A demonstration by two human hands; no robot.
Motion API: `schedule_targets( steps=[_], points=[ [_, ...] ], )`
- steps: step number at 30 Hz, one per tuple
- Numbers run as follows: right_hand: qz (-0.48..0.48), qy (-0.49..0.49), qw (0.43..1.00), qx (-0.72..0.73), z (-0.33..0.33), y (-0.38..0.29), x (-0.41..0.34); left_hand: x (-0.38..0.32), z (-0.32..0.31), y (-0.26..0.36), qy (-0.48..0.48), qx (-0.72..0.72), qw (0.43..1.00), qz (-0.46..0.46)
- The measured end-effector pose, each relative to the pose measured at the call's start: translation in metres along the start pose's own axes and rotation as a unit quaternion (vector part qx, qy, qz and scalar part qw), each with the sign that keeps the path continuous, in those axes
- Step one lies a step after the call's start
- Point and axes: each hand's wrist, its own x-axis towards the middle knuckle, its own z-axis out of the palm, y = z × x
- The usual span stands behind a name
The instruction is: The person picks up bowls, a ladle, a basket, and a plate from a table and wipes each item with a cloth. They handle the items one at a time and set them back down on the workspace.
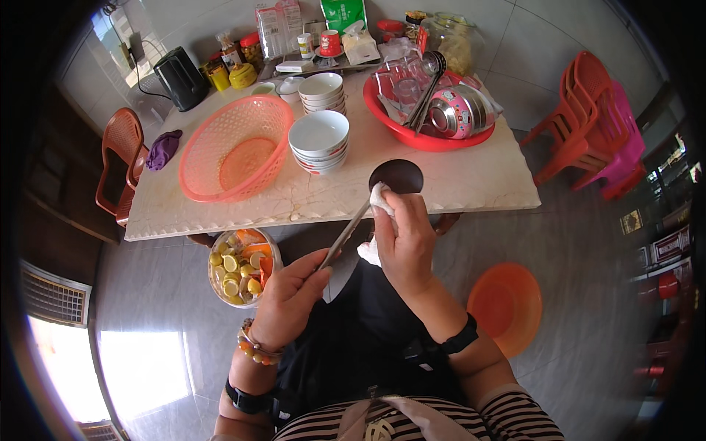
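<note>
My left hand grips the handle of a metal ladle, which slants up and away from me. Its round dark bowl is over the front edge of the stone-topped table. In my right hand is a white cloth, pressed by the fingers against the ladle where handle and bowl meet; part of the cloth hangs below the palm. Beyond the ladle, to the left, white bowls stand stacked. A red basin at the right holds glasses, metal ladles and a pink-patterned steel bowl.
On the table are a pink plastic basket, a purple cloth and a black kettle. Jars and packages line the wall. Below stand a tub of cut lemons and an orange basin. Plastic chairs flank the table.
</note>
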Motion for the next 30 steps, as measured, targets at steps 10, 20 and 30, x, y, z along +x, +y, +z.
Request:
schedule_targets(
  steps=[10,20,30],
  points=[
    [-0.024,-0.090,0.994,0.056,-0.012,-0.020,0.004,0.008,0.009,-0.005,0.034,-0.056,0.998,0.017],
    [-0.049,-0.190,0.967,0.164,-0.014,-0.064,-0.027,0.017,0.010,-0.018,0.044,-0.163,0.984,0.064],
    [0.078,-0.058,0.981,0.169,-0.010,-0.018,0.007,0.011,0.011,-0.011,-0.086,-0.274,0.956,-0.053]
  ],
)
